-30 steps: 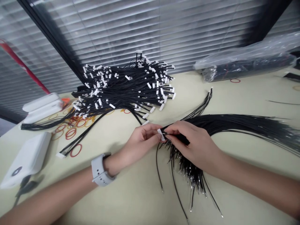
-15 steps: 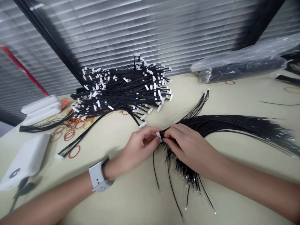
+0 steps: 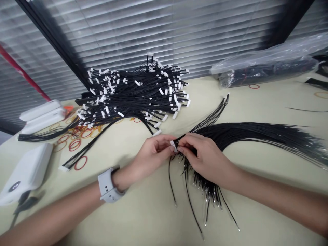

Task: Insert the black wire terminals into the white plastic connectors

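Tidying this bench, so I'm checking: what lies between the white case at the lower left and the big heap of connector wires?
In the head view, loose red and tan rubber bands lie there, with a thin bundle of black wires alongside them.

Along the far side, closed horizontal blinds of pale grey slats behind two slanted black metal window frames, soft daylight between the slats; below, a long table with a pale cream top; at far left, one thin red rod.

A wire heap behind loose crimped wires on the table, rubber bands left, bagged cables back right
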A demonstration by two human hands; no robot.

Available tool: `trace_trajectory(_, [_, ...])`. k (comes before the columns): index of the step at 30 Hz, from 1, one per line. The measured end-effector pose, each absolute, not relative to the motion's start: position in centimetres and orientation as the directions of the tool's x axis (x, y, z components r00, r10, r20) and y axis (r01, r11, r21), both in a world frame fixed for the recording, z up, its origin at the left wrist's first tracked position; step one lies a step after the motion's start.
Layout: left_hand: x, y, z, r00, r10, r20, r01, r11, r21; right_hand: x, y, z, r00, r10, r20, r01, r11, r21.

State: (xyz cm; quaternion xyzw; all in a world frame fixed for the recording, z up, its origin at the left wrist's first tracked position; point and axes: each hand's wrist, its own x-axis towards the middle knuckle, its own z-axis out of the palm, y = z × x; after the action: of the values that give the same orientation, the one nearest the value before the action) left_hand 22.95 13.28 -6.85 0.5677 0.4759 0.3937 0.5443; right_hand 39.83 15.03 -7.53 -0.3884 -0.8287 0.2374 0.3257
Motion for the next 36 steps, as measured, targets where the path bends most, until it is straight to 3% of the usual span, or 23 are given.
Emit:
trace_trajectory(4, [23.1,13.4,-6.8,0.216,0.976,-0.017,0.112,-0.007,0.994,40.2,15.4,-7.0,-0.466,0.801,0.376,0.432,0.577,-0.693])
trace_trajectory(7, [23.1,13.4,-6.7,0.203,0.979,-0.006,0.121,-0.019,0.992,40.8,15.6,-6.7,-0.411,0.772,0.484,0.359,0.625,-0.693])
trace_trajectory(9, [23.1,13.4,-6.6,0.217,0.976,-0.017,0.107,-0.007,0.994,41.2,15.8,-6.7,-0.415,0.692,0.591,0.379,0.722,-0.579])
trace_trajectory(11, [23.0,13.4,-6.5,0.228,0.973,-0.033,0.082,0.015,0.997,41.6,16.0,-6.6,-0.499,0.562,0.660,0.441,0.820,-0.365])
trace_trajectory(13, [22.9,13.4,-6.4,0.228,0.973,-0.048,0.065,0.034,0.997,41.8,16.2,-6.7,-0.607,0.458,0.649,0.466,0.867,-0.177])
trace_trajectory(15, [22.7,13.4,-6.4,0.236,0.971,-0.048,0.059,0.035,0.998,42.0,16.3,-6.6,-0.671,0.430,0.604,0.466,0.878,-0.108])
trace_trajectory(26, [22.9,13.1,-6.3,0.260,0.965,-0.027,0.154,-0.014,0.988,42.7,15.4,-5.7,-0.768,0.394,0.505,0.474,0.880,0.034])
trace_trajectory(36, [22.7,13.1,-6.7,0.280,0.960,-0.017,0.186,-0.037,0.982,42.6,15.1,-5.2,-0.788,0.368,0.494,0.451,0.891,0.055])
